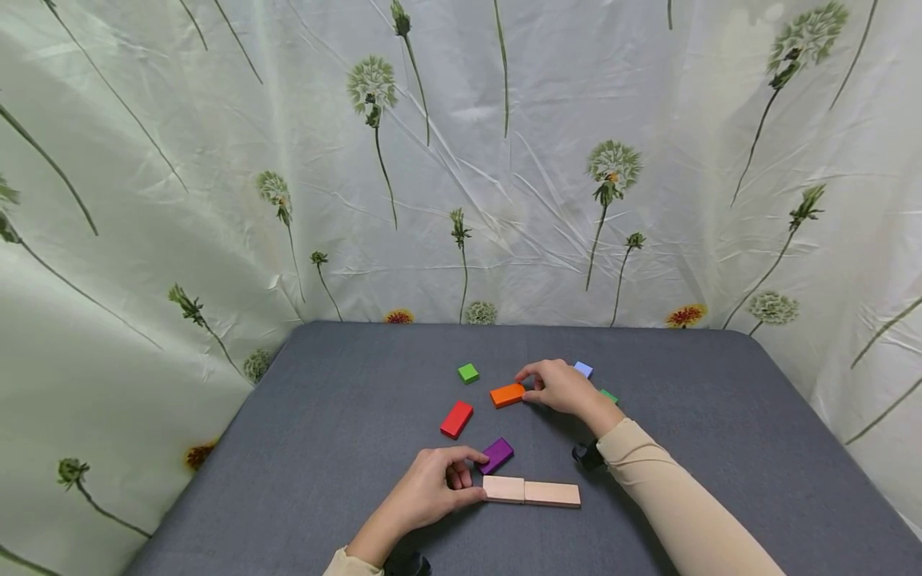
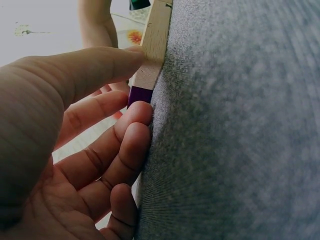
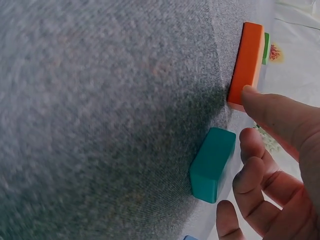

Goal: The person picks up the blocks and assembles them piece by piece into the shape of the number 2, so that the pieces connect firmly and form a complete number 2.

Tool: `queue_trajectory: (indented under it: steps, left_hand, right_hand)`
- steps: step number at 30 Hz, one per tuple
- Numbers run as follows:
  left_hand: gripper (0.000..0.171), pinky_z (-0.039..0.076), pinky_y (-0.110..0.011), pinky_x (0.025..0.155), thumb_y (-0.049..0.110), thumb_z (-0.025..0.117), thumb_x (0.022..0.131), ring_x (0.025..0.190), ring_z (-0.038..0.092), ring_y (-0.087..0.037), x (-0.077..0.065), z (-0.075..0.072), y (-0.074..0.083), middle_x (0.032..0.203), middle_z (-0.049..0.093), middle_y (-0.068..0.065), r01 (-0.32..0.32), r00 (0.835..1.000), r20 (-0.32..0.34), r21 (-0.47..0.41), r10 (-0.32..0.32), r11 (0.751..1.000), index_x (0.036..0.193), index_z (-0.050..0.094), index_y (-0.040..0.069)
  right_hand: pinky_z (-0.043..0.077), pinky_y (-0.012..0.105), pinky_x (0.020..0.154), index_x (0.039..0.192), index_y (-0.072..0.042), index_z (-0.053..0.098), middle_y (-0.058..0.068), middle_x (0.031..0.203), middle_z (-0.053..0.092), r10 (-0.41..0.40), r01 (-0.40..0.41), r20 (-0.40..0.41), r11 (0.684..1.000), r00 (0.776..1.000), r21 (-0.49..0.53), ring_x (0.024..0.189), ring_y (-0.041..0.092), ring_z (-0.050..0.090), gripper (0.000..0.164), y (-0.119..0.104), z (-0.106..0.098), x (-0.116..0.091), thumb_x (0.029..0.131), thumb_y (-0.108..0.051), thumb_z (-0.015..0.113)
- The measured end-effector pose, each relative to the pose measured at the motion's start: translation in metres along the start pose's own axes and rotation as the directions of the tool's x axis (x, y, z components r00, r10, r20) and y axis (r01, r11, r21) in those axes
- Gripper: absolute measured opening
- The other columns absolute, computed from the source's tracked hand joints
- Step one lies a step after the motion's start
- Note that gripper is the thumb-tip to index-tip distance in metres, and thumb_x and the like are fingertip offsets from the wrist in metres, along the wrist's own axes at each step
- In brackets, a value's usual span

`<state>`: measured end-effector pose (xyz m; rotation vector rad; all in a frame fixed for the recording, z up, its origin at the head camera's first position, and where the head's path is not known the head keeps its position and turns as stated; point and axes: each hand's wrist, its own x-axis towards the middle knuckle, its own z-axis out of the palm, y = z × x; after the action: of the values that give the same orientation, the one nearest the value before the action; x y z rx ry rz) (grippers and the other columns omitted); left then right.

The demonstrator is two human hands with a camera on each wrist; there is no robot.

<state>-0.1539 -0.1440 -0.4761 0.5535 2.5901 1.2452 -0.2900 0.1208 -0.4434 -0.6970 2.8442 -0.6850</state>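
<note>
My right hand (image 1: 565, 386) pinches the near end of an orange block (image 1: 507, 394) between thumb and index finger; in the right wrist view the thumb lies on the orange block (image 3: 246, 65). My left hand (image 1: 432, 488) has its thumb at the left end of a row of two pale wooden blocks (image 1: 551, 494). Its index fingertip reaches the purple block (image 1: 497, 455) just beyond them. The left wrist view shows the thumb against the wooden block (image 2: 152, 55), the purple block (image 2: 140, 96) behind, and the other fingers bent near the tabletop.
A red block (image 1: 457, 419) lies between the hands, with a small green block (image 1: 468, 373) farther back. Past the right hand are a blue block (image 1: 583, 369) and a teal-green block (image 3: 212, 165). The grey table (image 1: 346, 416) meets a flower-patterned curtain (image 1: 504, 176).
</note>
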Motion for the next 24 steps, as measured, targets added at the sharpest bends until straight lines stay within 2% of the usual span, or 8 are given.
queue_trajectory:
  steps: [15,24]
  left_hand:
    - [0.036,0.047,-0.019,0.063,0.021,0.091,0.088,0.069,0.055,0.000,-0.0008,0.0004,-0.0002,0.079,0.063,0.012,-0.009,1.000,-0.006,-0.002,0.009,1.000,0.121,0.078,0.018]
    - [0.036,0.047,-0.020,0.063,0.021,0.091,0.088,0.069,0.055,0.000,-0.0004,0.0006,0.0004,0.079,0.062,0.012,-0.004,1.000,-0.007,0.011,0.004,1.000,0.121,0.078,0.018]
  right_hand:
    - [0.037,0.025,0.061,0.121,-0.013,0.080,0.000,0.078,0.061,0.009,-0.009,-0.003,0.999,1.000,-0.046,0.067,0.012,0.049,0.024,-0.0037,0.0016,0.0008,0.098,-0.018,0.080]
    - [0.037,0.026,0.062,0.120,-0.012,0.081,0.001,0.078,0.059,0.018,-0.018,0.005,0.999,1.000,-0.034,0.067,0.013,0.048,0.023,-0.0005,-0.0001,-0.0030,0.097,-0.016,0.081]
